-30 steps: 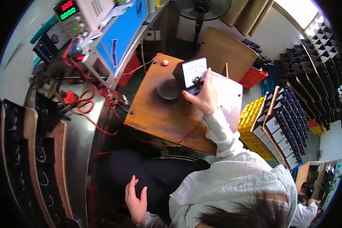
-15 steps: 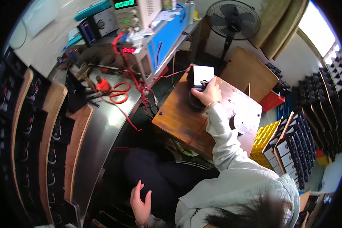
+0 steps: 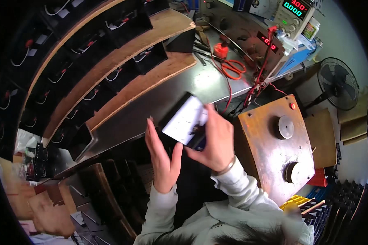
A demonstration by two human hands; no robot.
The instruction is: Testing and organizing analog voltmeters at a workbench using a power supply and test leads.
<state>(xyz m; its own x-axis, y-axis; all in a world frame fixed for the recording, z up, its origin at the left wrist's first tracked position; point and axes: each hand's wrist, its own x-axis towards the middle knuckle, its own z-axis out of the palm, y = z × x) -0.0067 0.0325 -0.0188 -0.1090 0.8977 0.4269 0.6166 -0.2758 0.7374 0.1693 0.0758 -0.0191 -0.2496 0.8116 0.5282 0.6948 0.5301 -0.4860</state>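
White on its face and black along its sides, the small boxy battery [image 3: 187, 119] sits in the air above the grey metal counter [image 3: 151, 106], just in front of the person's chest. It looks stiff, smooth-cased and probably heavy for its bulk, so the flat side walls seem the safest place to grip it. The right hand [image 3: 214, 141] clasps its right end, thumb underneath and fingers wrapped over the far edge, wrist bent inward. The left hand [image 3: 161, 157] stands upright beside it, palm facing the case, fingers spread and holding nothing, just short of its lower left corner.
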